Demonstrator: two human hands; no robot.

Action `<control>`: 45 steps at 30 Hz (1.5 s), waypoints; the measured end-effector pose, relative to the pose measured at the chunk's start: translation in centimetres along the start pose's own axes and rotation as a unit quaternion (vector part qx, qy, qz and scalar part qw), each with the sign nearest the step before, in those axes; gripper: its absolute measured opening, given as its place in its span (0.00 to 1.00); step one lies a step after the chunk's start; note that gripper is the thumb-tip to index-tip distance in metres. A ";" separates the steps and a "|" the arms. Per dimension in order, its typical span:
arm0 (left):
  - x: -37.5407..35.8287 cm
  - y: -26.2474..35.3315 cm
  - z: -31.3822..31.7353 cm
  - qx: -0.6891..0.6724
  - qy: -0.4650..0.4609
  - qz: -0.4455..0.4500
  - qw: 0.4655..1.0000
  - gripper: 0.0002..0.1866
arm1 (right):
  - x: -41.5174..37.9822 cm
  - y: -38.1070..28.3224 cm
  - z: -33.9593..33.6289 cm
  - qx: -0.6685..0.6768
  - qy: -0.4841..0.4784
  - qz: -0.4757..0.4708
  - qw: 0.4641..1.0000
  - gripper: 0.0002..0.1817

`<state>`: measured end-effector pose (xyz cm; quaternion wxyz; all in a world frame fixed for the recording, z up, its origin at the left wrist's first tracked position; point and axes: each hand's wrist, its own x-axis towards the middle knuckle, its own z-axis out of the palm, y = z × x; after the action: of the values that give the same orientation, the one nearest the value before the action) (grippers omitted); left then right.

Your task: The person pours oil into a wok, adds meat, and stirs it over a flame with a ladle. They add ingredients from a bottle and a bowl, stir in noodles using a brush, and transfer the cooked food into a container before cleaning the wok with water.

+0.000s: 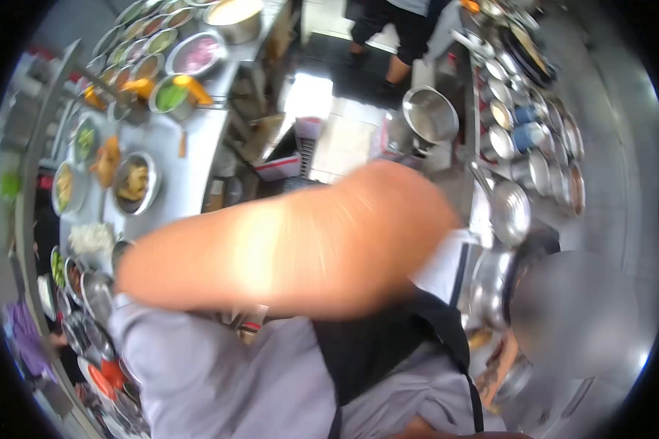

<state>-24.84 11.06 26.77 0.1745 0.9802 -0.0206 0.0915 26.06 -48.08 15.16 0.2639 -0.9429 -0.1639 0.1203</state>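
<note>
A bare arm (285,249), blurred and very close to the camera, crosses the middle of the view from the grey sleeve (161,351) at the lower left. It appears to be my left arm. Its rounded right end may be a bent wrist or an elbow; I cannot make out which. No fingers show, so what my left hand holds, if anything, is hidden. My right hand is out of view. Below the arm lie a black apron (373,344) and grey clothing. A metal pot (430,115) stands beyond the arm's right end.
On the left, a steel counter (198,139) bears a bowl of yellowish pieces (133,183) and several food containers. Pans and a perforated ladle (510,212) line the right side. A person's legs (399,44) show at the top; another person's forearm (499,366) is at lower right.
</note>
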 end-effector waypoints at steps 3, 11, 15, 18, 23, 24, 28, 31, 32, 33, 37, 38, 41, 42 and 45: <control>-8.1 -9.2 7.2 0.056 -0.009 -0.406 0.912 0.08 | 6.1 -4.2 8.3 0.031 -0.052 -0.056 0.997 0.11; -32.1 -24.8 16.0 0.155 0.110 -0.756 0.626 0.12 | 14.3 -18.9 24.3 0.052 -0.153 -0.178 0.971 0.11; -32.5 -24.6 15.6 0.140 0.154 -0.761 0.614 0.12 | 15.3 -22.1 28.1 0.057 -0.169 -0.199 0.964 0.12; -31.4 -20.7 12.8 0.160 0.181 -0.725 0.645 0.10 | 16.3 -23.6 30.3 0.064 -0.174 -0.206 0.961 0.12; -39.9 -15.2 10.7 0.319 0.109 -0.701 0.628 0.08 | 13.6 -14.2 26.0 0.093 -0.088 -0.116 0.985 0.12; -44.7 -16.4 12.3 0.468 0.002 -0.557 0.686 0.08 | 10.8 -9.1 21.9 0.097 -0.038 -0.070 0.992 0.12; -43.6 -14.9 8.5 0.111 0.253 -0.665 0.694 0.35 | -3.7 5.5 9.5 -0.153 0.102 0.146 0.972 0.12; -35.8 -16.8 7.8 0.391 0.189 -0.564 0.702 0.27 | -5.6 -0.8 9.3 -0.101 0.105 0.212 0.966 0.11; -34.2 -18.8 9.6 0.266 0.154 -0.655 0.691 0.25 | -5.9 0.2 8.9 -0.005 0.079 0.223 0.972 0.10; -32.3 -21.0 11.9 0.180 0.173 -0.612 0.751 0.24 | -7.8 -3.0 8.2 0.023 0.101 0.202 0.974 0.08; -12.4 -17.1 18.4 -0.227 0.115 -0.454 0.854 0.14 | -8.8 -1.5 7.4 0.062 0.068 0.217 0.972 0.10; -5.5 -12.4 18.8 -0.181 0.080 -0.389 0.900 0.10 | -8.1 -0.9 7.0 0.028 0.053 0.223 0.973 0.11; 4.2 -11.8 28.5 -0.331 -0.068 -0.347 0.875 0.11 | -6.5 2.4 9.4 -0.146 0.176 0.210 0.951 0.13; 7.3 -11.0 31.9 -0.389 -0.091 -0.301 0.866 0.18 | -6.9 3.0 9.0 -0.143 0.182 0.217 0.948 0.13; 15.0 -6.7 40.0 -0.434 -0.193 -0.347 0.809 0.32 | -10.1 2.4 6.5 -0.059 0.093 0.152 0.982 0.19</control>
<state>-2.76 3.39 -9.59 0.5942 0.7416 0.2505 -0.1849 15.40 -50.78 9.87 0.2009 -0.9777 -0.0008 0.0612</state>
